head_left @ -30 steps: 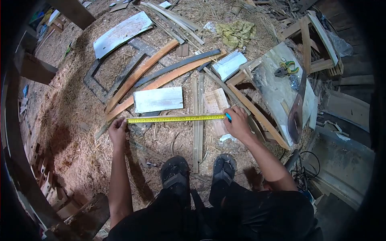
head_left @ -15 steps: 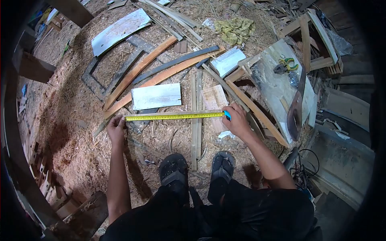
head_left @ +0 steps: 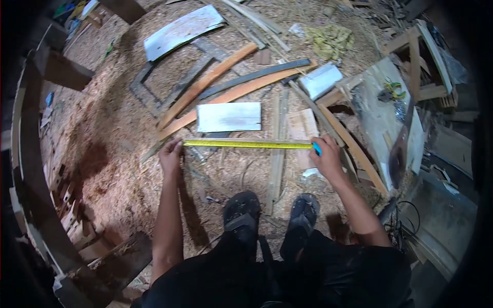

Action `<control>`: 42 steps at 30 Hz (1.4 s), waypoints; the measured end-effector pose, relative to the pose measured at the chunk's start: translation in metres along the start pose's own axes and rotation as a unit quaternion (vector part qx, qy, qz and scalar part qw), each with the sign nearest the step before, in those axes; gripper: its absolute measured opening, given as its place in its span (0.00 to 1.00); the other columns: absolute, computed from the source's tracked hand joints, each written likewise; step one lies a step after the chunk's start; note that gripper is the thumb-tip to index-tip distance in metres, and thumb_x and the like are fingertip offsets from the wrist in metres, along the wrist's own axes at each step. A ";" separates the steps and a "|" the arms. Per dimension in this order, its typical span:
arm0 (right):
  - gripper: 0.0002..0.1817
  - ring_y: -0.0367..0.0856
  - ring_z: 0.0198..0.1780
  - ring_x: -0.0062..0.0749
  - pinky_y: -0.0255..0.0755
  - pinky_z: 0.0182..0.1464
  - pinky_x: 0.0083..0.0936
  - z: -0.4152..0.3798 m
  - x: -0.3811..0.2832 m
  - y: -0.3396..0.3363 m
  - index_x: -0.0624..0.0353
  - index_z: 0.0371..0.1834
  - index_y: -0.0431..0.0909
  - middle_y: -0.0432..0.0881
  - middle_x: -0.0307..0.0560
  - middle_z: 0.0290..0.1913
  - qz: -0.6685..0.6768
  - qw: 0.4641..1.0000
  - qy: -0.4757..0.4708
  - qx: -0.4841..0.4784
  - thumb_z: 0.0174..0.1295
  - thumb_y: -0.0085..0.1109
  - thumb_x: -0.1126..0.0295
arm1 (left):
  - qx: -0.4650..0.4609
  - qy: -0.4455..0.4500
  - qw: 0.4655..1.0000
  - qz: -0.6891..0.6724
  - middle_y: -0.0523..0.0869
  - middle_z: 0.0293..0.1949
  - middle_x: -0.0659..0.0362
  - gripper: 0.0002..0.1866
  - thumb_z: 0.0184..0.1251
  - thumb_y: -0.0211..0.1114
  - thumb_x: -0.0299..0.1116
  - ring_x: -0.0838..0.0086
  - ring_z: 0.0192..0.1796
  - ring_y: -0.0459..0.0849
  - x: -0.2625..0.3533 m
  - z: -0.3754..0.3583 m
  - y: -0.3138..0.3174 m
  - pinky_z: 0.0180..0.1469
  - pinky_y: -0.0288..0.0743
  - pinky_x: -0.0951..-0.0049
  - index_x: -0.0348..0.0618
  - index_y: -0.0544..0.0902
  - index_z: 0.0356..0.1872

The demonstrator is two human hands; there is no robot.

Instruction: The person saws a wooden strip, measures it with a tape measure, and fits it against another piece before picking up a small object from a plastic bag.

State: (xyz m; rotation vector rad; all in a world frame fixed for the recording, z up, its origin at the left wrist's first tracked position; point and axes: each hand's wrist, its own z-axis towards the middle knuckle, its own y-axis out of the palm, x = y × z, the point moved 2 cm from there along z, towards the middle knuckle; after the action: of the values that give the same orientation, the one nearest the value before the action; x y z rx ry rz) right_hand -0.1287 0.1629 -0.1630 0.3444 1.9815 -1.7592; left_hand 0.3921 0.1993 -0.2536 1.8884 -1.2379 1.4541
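Note:
A yellow tape measure (head_left: pixel 246 145) stretches level between my two hands, above the shavings-covered floor. My left hand (head_left: pixel 171 154) is closed, pinching the tape's left end. At the other end my right hand (head_left: pixel 326 154) is closed round the blue tape case (head_left: pixel 317 149), mostly hidden in the palm. A thin wooden strip (head_left: pixel 277 140) runs along the tape's far edge, also between the hands. Just beyond lies a whitish rectangular board (head_left: pixel 229 117). Long narrow strips (head_left: pixel 278 169) pass beneath the tape, and a pale plank (head_left: pixel 303 126) lies near my right hand.
Curved orange-brown pieces (head_left: pixel 205 84) and a curved white board (head_left: pixel 184 32) lie farther off. At right, green-handled pliers (head_left: pixel 393 92) and a handsaw (head_left: pixel 398 154) rest on a grey panel (head_left: pixel 377 110). Sandalled feet (head_left: pixel 242 213) stand below; a yellow-green cloth (head_left: pixel 330 42) lies behind.
The whole view has shifted, so the floor items and both hands appear farther right. My hands still hold the stretched tape, with about the same spacing between them.

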 end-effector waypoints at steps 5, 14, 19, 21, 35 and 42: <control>0.17 0.76 0.52 0.51 0.69 0.54 0.45 -0.002 -0.005 0.001 0.58 0.49 0.82 0.77 0.51 0.45 -0.010 0.999 -0.015 0.033 0.54 0.66 0.72 | 0.014 -0.011 0.998 -0.062 0.90 0.43 0.59 0.17 0.68 0.69 0.23 0.81 0.38 0.86 0.020 -0.013 0.011 0.39 0.78 0.84 0.32 0.82 0.57; 0.15 0.76 0.54 0.49 0.68 0.56 0.46 0.000 -0.005 0.001 0.57 0.47 0.83 0.78 0.50 0.45 0.022 0.999 0.016 0.018 0.55 0.65 0.71 | -0.015 -0.050 0.996 -0.079 0.87 0.43 0.61 0.15 0.71 0.66 0.24 0.80 0.38 0.83 0.027 -0.015 0.013 0.41 0.78 0.80 0.35 0.83 0.57; 0.13 0.77 0.54 0.49 0.69 0.54 0.47 0.003 -0.001 0.003 0.55 0.44 0.84 0.78 0.49 0.44 0.030 0.998 0.045 0.016 0.54 0.67 0.70 | 0.008 0.031 0.999 0.000 0.84 0.40 0.61 0.17 0.71 0.64 0.25 0.80 0.34 0.80 0.014 -0.016 0.021 0.36 0.75 0.79 0.37 0.81 0.60; 0.13 0.77 0.54 0.49 0.69 0.54 0.48 0.004 0.000 0.001 0.54 0.44 0.83 0.78 0.49 0.44 0.036 0.998 0.052 0.004 0.55 0.67 0.69 | -0.012 0.074 0.995 0.070 0.84 0.40 0.60 0.19 0.70 0.64 0.25 0.80 0.32 0.79 0.014 -0.012 0.024 0.34 0.74 0.79 0.37 0.81 0.61; 0.11 0.77 0.52 0.54 0.71 0.52 0.50 0.010 0.010 0.003 0.52 0.45 0.82 0.79 0.52 0.44 0.042 0.997 0.035 -0.051 0.59 0.65 0.67 | -0.024 -0.026 0.999 0.031 0.85 0.33 0.62 0.16 0.70 0.66 0.25 0.82 0.27 0.78 0.031 0.004 0.025 0.28 0.69 0.81 0.35 0.83 0.57; 0.14 0.77 0.52 0.55 0.72 0.53 0.51 0.008 -0.013 -0.009 0.60 0.48 0.79 0.79 0.54 0.47 -0.002 1.000 0.004 0.023 0.60 0.63 0.69 | 0.061 0.178 0.966 0.180 0.88 0.38 0.59 0.14 0.66 0.72 0.26 0.80 0.37 0.81 0.022 -0.014 0.030 0.42 0.77 0.79 0.33 0.86 0.52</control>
State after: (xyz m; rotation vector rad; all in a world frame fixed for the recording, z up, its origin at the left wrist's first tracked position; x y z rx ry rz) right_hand -0.1204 0.1549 -0.1497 0.3644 1.9520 -1.8103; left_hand 0.3600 0.1866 -0.2334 1.4276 -1.3818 1.9958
